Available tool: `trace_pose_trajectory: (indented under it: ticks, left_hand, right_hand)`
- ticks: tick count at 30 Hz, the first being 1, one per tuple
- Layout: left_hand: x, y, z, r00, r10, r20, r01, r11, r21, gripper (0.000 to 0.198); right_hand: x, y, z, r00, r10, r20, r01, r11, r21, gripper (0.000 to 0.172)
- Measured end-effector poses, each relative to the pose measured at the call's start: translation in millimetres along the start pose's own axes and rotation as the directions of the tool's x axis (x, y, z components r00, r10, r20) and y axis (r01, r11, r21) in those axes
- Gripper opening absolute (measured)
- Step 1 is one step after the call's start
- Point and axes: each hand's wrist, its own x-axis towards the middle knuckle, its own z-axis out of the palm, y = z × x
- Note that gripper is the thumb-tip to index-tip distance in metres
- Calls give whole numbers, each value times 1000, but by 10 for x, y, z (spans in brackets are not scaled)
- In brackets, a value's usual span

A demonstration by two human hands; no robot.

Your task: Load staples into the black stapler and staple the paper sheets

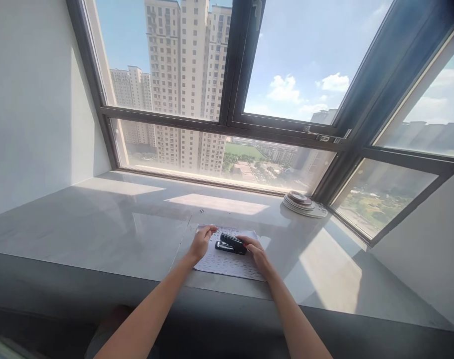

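A black stapler (231, 244) rests on printed sheets of paper (227, 264) near the sill's front edge, its top arm raised from the base at the left end. My right hand (255, 250) grips the stapler's right end, thumb and fingers around it. Just left of the stapler, my left hand (201, 243) hovers over the upper left part of the paper with fingertips pinched together. Whatever may be between those fingertips is too small to make out.
Beyond the paper, a tiny silvery piece (202, 210) lies on the grey sill (99, 224). Round, stacked mats or plates (300, 202) sit in the far right corner by the dark window frame (282, 132). White walls close off both sides.
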Motion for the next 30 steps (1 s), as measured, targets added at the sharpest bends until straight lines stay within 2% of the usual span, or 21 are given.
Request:
trace_pose_trajectory:
  ticks: [3, 5, 8, 11, 19, 26, 30]
  left_hand:
    - [47, -123, 178, 993, -91, -76, 90, 996, -21, 36]
    - [48, -212, 186, 989, -96, -115, 95, 995, -11, 37]
    - [43, -278, 148, 983, -119, -143, 104, 989, -105, 40]
    - [50, -272, 132, 977, -145, -155, 122, 981, -150, 42]
    - [66, -295, 151, 983, -106, -153, 90, 990, -105, 42]
    - [65, -282, 147, 986, -89, -142, 82, 995, -58, 41]
    - [68, -274, 150, 985, -99, -143, 90, 994, -65, 39]
  right_hand:
    - [20, 31, 12, 1000, 13, -19, -13, 1000, -18, 48]
    - [41, 45, 24, 1000, 21, -21, -22, 998, -63, 49]
    - [67, 50, 37, 999, 25, -25, -27, 995, -99, 51]
    - [68, 36, 37, 1000, 0, -31, -2, 998, -69, 51]
    - [18, -62, 29, 999, 6, -33, -7, 999, -44, 50]
    - [37, -40, 41, 997, 36, -64, -36, 999, -12, 45]
    - [41, -28, 35, 999, 29, -24, -29, 999, -14, 46]
